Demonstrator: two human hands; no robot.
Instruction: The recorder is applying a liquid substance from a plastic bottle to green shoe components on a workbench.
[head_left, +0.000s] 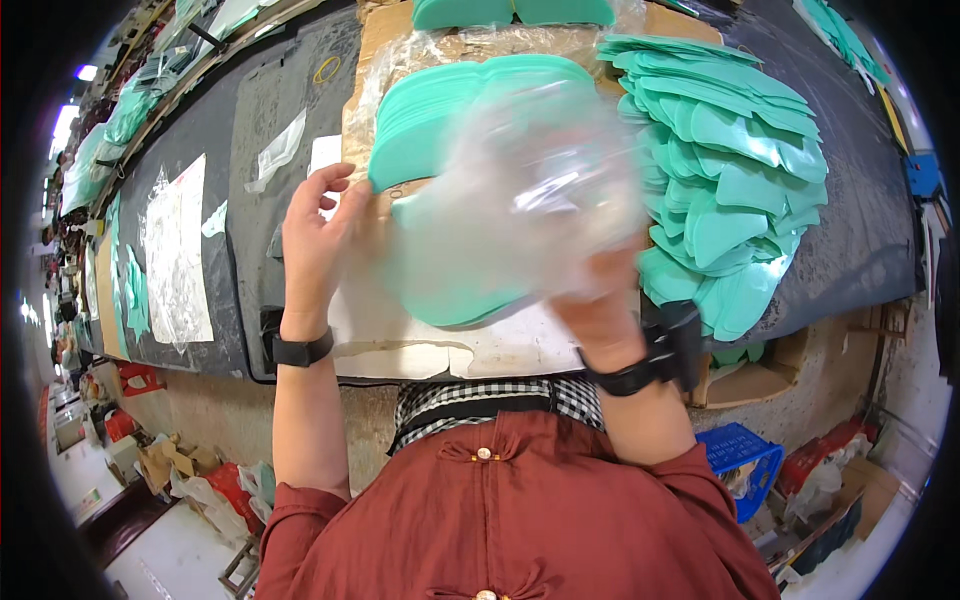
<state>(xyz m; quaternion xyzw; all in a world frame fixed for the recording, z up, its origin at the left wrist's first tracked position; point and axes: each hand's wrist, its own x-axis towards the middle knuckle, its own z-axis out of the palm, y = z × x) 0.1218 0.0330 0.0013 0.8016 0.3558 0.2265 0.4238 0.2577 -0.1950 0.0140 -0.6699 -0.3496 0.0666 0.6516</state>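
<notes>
Just one clear bag (545, 190) in right hand (602, 290).

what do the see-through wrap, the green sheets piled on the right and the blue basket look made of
See-through wrap: likely thin, glossy plastic film; it shows bright highlights, though it's blurred.
Green sheets: maybe smooth plastic or thin foam; some faces shine, but the look leaves it open.
Blue basket: probably moulded plastic, given its even colour and openwork.

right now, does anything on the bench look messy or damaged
Yes: the green pile on the right sprawls with edges jutting unevenly, unlike the neat green stack beside it. The pale board at the near edge also looks torn along its front.
</notes>
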